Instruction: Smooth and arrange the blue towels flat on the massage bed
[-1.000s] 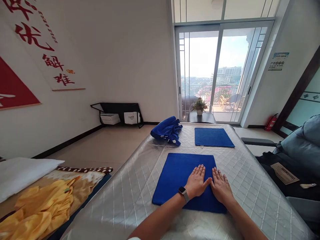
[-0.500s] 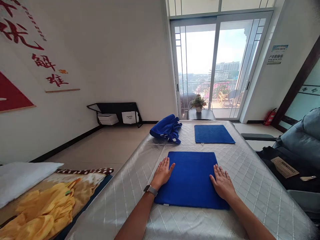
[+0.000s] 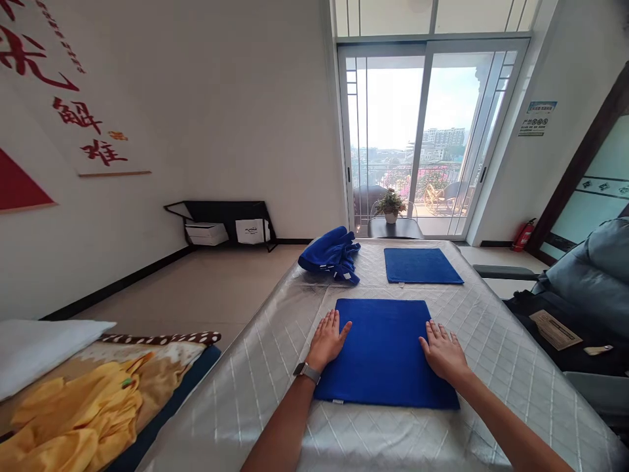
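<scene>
The near blue cloth (image 3: 381, 354) lies flat on the silver quilted cover (image 3: 265, 380). Your left hand (image 3: 327, 339) and right hand (image 3: 445, 352) rest along opposite side edges, grip spread, pinching nothing; press evenly to prevent creases.

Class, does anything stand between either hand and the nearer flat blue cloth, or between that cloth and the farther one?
Nothing visible. The left hand and right hand lie at the sides of the near cloth; only silver cover shows between it and the far cloth. The blue bundle lies off left.
</scene>
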The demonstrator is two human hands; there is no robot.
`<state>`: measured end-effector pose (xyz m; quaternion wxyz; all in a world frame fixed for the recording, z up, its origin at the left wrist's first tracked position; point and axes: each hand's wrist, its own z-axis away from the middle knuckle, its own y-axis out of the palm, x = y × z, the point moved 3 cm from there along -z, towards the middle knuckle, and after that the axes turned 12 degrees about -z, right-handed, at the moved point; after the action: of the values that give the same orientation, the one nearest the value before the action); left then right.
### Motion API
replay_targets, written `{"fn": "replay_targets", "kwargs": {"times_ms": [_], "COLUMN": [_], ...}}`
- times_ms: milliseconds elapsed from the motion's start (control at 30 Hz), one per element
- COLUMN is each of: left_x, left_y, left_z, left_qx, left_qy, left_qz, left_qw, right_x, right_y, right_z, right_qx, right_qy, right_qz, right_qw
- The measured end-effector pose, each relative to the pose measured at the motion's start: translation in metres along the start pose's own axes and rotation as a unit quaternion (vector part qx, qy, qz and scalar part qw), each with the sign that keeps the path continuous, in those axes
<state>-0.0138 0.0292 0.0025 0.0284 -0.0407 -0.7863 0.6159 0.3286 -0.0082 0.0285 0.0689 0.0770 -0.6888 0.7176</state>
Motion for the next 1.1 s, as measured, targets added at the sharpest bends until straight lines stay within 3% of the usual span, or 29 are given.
{"fn": "replay_targets", "kwargs": {"times_ms": [167, 300, 533, 667, 767, 833, 967, 1033, 1100], "left_x": [-0.002, -0.002, 0.000, -0.009, -0.042, -0.078, -0.155, -0.186, -0.208], "left_y": [-0.006, -0.007, -0.005, -0.025, -0.046, -0.057, -0.072, -0.077, -0.076], "left_z": [0.002, 0.002, 0.000, 0.003, 0.013, 0.026, 0.050, 0.045, 0.025], "left_qx": [0.010, 0.011, 0.020, -0.020, -0.029, -0.001, 0.026, 0.006, -0.019], "left_qy": [-0.004, -0.007, -0.010, -0.018, 0.046, 0.143, 0.345, 0.376, 0.356], "left_qz": [0.007, 0.006, -0.020, -0.048, -0.030, -0.013, 0.008, 0.019, 0.029], "left_qw": [1.000, 1.000, 1.000, 0.998, 0.998, 0.990, 0.938, 0.926, 0.934], "right_x": [0.009, 0.006, -0.004, -0.004, -0.004, -0.005, -0.005, -0.006, -0.007], "right_y": [-0.011, -0.003, 0.010, 0.010, 0.011, 0.013, 0.014, 0.014, 0.014], "right_z": [-0.032, -0.051, -0.058, -0.059, -0.060, -0.061, -0.061, -0.060, -0.059], "right_qx": [-0.011, -0.020, -0.013, -0.015, -0.020, -0.025, -0.033, -0.031, -0.023], "right_qy": [-0.016, -0.001, 0.008, 0.006, 0.001, 0.002, 0.000, -0.007, -0.015], "right_qz": [-0.010, -0.027, -0.065, -0.072, -0.079, -0.082, -0.072, -0.056, -0.038], "right_qw": [1.000, 0.999, 0.998, 0.997, 0.997, 0.996, 0.997, 0.998, 0.999]}}
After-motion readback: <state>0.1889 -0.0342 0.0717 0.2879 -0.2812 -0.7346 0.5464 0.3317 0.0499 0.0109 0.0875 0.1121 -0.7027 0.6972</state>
